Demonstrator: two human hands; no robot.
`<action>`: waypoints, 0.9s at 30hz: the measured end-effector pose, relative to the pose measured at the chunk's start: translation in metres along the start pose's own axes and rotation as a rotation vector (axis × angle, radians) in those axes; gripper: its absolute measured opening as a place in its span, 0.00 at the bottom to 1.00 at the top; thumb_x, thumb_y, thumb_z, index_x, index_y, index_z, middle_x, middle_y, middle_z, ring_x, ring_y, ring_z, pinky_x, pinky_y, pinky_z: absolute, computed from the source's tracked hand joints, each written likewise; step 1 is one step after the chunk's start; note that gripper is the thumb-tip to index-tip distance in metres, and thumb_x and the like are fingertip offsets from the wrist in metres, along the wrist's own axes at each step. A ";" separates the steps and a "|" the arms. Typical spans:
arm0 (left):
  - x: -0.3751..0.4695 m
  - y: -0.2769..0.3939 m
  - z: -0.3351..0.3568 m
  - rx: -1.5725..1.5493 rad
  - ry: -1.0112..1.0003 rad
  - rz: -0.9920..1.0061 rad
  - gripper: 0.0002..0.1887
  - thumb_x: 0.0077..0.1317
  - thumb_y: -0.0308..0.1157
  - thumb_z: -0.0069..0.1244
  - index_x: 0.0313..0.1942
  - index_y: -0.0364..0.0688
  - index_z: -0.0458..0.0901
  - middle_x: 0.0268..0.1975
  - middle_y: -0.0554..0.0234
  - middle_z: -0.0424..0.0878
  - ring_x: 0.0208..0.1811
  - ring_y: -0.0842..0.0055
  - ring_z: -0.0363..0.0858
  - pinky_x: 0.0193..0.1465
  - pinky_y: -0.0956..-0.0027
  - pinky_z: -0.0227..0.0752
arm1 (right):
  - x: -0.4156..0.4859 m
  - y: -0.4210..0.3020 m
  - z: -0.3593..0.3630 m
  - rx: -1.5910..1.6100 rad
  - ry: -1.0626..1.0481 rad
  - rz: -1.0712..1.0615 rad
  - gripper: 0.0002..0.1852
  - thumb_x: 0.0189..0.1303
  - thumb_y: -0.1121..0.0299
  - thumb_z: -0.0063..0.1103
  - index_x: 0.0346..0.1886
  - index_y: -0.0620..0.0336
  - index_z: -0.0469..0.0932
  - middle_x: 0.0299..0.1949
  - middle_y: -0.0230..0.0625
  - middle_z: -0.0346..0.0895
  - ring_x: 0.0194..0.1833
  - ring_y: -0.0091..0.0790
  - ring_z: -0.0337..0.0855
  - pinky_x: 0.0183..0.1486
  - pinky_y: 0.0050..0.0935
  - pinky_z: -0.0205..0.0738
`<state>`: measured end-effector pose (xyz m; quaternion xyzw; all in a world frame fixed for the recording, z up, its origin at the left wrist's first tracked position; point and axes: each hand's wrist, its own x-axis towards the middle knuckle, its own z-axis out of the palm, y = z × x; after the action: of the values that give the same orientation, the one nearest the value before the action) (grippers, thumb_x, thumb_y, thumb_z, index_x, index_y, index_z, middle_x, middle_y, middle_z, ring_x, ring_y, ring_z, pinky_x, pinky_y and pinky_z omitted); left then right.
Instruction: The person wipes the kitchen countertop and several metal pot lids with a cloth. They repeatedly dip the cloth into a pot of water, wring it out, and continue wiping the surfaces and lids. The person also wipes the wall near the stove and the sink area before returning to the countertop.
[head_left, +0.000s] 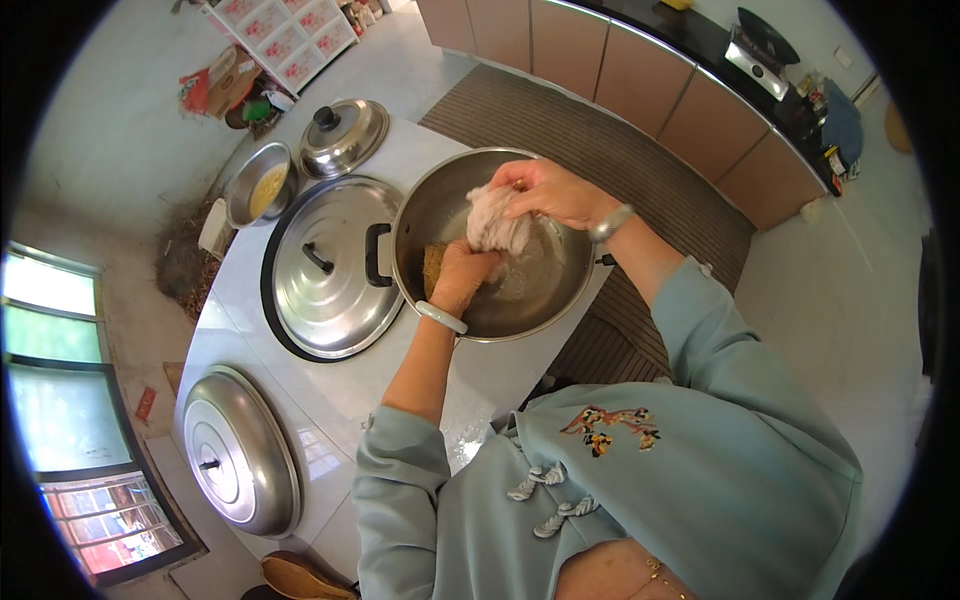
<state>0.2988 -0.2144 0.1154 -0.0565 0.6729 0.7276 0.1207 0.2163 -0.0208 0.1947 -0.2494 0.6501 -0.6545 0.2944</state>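
A whitish cloth (496, 220) is bunched between both hands above a deep metal pan (420, 195), which has a black side handle and some water at its bottom. My right hand (551, 196) grips the cloth from above with bent fingers. Lower down, my left hand (466, 271) has its fingers closed on the cloth's lower end. A brown, rough-textured scouring pad (433, 266) shows beside the left hand, inside the pan; part of it is hidden behind that hand.
Left of the pan, a large metal lid (337, 277) covers a round opening in the tiled counter (330, 390). Another lid (247, 457) lies nearer. Beyond are a domed lid (345, 139) and a metal bowl (244, 196) with yellowish contents. A wooden ladle (300, 577) lies at the bottom.
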 end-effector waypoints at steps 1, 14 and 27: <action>-0.002 0.006 -0.001 -0.088 0.044 -0.038 0.24 0.60 0.20 0.56 0.58 0.35 0.78 0.53 0.60 0.85 0.47 0.76 0.84 0.55 0.71 0.75 | -0.009 -0.003 -0.004 0.090 0.027 -0.001 0.16 0.56 0.74 0.62 0.49 0.66 0.80 0.45 0.33 0.82 0.45 0.29 0.81 0.47 0.27 0.76; -0.014 0.065 0.013 -0.896 -0.059 0.094 0.19 0.63 0.25 0.46 0.55 0.31 0.77 0.51 0.51 0.83 0.55 0.67 0.81 0.59 0.67 0.74 | -0.024 0.024 0.032 1.020 0.075 0.285 0.40 0.66 0.34 0.53 0.68 0.57 0.69 0.66 0.47 0.72 0.67 0.52 0.72 0.63 0.65 0.69; -0.006 0.073 0.008 -0.464 -0.101 0.065 0.22 0.69 0.33 0.55 0.60 0.32 0.76 0.44 0.53 0.86 0.42 0.68 0.86 0.51 0.64 0.82 | -0.015 0.018 0.051 0.450 -0.187 0.324 0.14 0.60 0.68 0.69 0.47 0.53 0.76 0.38 0.32 0.80 0.36 0.25 0.81 0.23 0.20 0.64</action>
<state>0.2870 -0.2116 0.1880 -0.0246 0.4824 0.8681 0.1143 0.2638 -0.0462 0.1792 -0.1302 0.4902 -0.7008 0.5017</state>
